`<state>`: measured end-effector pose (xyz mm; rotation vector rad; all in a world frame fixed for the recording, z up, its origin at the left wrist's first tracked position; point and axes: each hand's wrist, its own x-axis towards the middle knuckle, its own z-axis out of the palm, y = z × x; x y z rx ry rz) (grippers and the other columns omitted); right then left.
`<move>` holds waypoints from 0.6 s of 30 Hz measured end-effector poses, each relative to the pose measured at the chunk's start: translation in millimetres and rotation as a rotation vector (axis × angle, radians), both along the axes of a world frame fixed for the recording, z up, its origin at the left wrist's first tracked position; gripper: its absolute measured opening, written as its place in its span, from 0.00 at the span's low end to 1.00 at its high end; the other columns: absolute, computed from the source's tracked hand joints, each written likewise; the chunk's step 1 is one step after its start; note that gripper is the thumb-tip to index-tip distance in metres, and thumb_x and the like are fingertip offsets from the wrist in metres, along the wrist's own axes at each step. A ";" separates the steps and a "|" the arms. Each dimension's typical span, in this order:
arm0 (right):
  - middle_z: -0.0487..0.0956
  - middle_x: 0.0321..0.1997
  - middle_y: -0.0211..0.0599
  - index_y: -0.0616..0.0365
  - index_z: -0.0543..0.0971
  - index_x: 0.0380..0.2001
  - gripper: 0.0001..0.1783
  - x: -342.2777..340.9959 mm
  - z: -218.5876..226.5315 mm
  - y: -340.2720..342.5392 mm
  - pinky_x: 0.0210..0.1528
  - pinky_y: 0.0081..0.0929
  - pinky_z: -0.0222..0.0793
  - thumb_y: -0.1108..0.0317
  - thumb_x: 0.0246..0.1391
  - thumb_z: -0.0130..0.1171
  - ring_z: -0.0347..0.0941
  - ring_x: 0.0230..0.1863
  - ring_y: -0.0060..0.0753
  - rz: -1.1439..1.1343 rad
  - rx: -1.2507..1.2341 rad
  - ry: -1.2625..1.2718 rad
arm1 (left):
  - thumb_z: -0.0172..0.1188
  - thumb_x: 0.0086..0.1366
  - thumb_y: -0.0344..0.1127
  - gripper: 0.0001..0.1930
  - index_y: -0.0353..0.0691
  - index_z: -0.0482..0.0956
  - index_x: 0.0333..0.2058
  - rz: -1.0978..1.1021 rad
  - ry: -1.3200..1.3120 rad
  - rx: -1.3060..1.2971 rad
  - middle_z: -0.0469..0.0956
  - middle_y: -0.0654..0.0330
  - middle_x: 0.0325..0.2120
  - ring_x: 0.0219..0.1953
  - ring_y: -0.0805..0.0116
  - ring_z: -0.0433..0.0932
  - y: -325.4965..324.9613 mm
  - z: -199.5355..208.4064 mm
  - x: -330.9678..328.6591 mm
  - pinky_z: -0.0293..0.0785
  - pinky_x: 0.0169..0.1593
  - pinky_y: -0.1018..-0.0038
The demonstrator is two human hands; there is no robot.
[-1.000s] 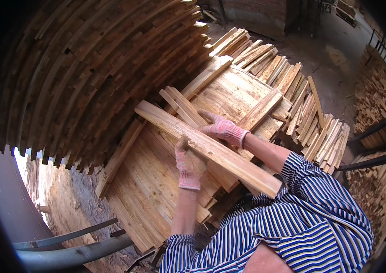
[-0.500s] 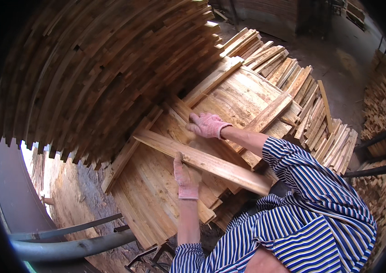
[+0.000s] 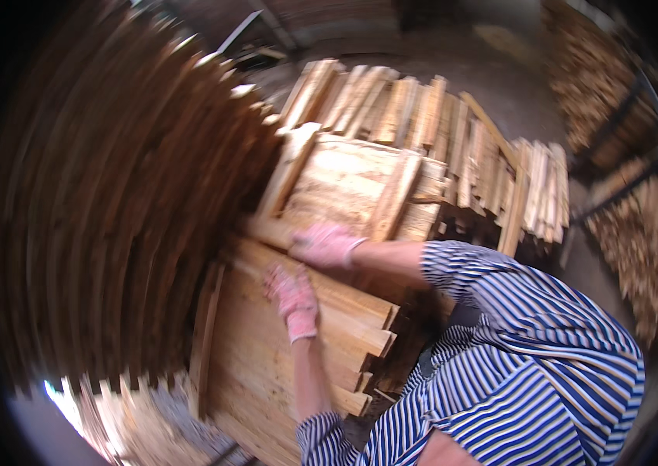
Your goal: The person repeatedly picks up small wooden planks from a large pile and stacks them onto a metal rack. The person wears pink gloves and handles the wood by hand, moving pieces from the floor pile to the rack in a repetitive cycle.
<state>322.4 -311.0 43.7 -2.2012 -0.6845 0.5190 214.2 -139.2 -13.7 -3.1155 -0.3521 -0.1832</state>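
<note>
Both my hands wear pinkish work gloves over a layer of wooden boards (image 3: 259, 349). My left hand (image 3: 294, 301) lies on the boards with its fingers stretched out, touching a long board (image 3: 336, 291) along the upper edge of the layer. Just beyond it, my right hand (image 3: 327, 245) rests at a short visible length of wood (image 3: 267, 231) next to the tall stack. Motion blurs its fingers, so its grip on that wood is unclear. The boards' right ends are uneven.
A tall stack of wooden strips (image 3: 119, 210) rises close on the left. Beyond my hands lies a panel (image 3: 344, 179) with crosswise battens (image 3: 397, 194). Piled slats (image 3: 430, 116) stand behind it. Dark metal bars (image 3: 628, 182) and more stacked wood (image 3: 589, 85) are at the right.
The plank under my left hand has gone from lying slantwise across the boards to lying along them. My left hand has moved up and opened out. The whole view has turned.
</note>
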 end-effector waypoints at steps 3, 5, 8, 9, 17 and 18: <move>0.71 0.58 0.65 0.48 0.72 0.60 0.33 -17.7 -22.6 40.3 0.57 0.61 0.69 0.38 0.60 0.47 0.72 0.58 0.66 -0.107 0.102 0.120 | 0.40 0.78 0.49 0.32 0.32 0.54 0.71 -0.146 -0.050 -0.231 0.53 0.44 0.72 0.74 0.48 0.50 29.8 -27.5 -4.7 0.40 0.76 0.58; 0.69 0.61 0.65 0.48 0.71 0.63 0.38 -15.6 -26.5 33.7 0.60 0.64 0.66 0.33 0.59 0.46 0.69 0.61 0.67 -0.128 0.101 0.208 | 0.42 0.78 0.49 0.32 0.32 0.56 0.70 -0.094 -0.113 -0.333 0.54 0.44 0.72 0.74 0.51 0.52 0.3 0.0 -8.1 0.44 0.75 0.60; 0.60 0.70 0.70 0.53 0.60 0.72 0.47 -15.7 -22.8 19.0 0.67 0.61 0.58 0.29 0.63 0.38 0.61 0.68 0.69 -0.121 0.250 0.104 | 0.45 0.78 0.49 0.31 0.32 0.59 0.69 -0.168 -0.282 -0.541 0.56 0.44 0.71 0.72 0.53 0.56 -14.5 24.6 -9.9 0.51 0.74 0.61; 0.52 0.74 0.69 0.50 0.57 0.73 0.46 -18.8 -24.1 11.2 0.71 0.57 0.55 0.31 0.63 0.41 0.56 0.72 0.68 -0.142 0.288 0.102 | 0.45 0.78 0.49 0.31 0.33 0.59 0.69 -0.078 -0.286 -0.532 0.56 0.44 0.71 0.72 0.53 0.56 -26.8 33.4 -8.7 0.50 0.74 0.61; 0.67 0.67 0.56 0.53 0.68 0.65 0.32 -103.8 -102.7 -257.5 0.68 0.45 0.63 0.51 0.62 0.57 0.66 0.67 0.56 -0.674 0.647 -0.047 | 0.32 0.75 0.65 0.40 0.38 0.55 0.72 0.329 -0.826 2.624 0.56 0.48 0.72 0.68 0.56 0.63 -186.3 118.2 -38.3 0.58 0.70 0.60; 0.68 0.66 0.56 0.54 0.68 0.64 0.32 -113.2 -136.4 -292.1 0.67 0.45 0.64 0.50 0.62 0.56 0.67 0.66 0.55 -0.793 0.520 0.035 | 0.30 0.75 0.66 0.41 0.37 0.56 0.71 0.273 -0.838 2.602 0.58 0.48 0.71 0.67 0.58 0.65 -215.8 113.8 -45.8 0.60 0.69 0.61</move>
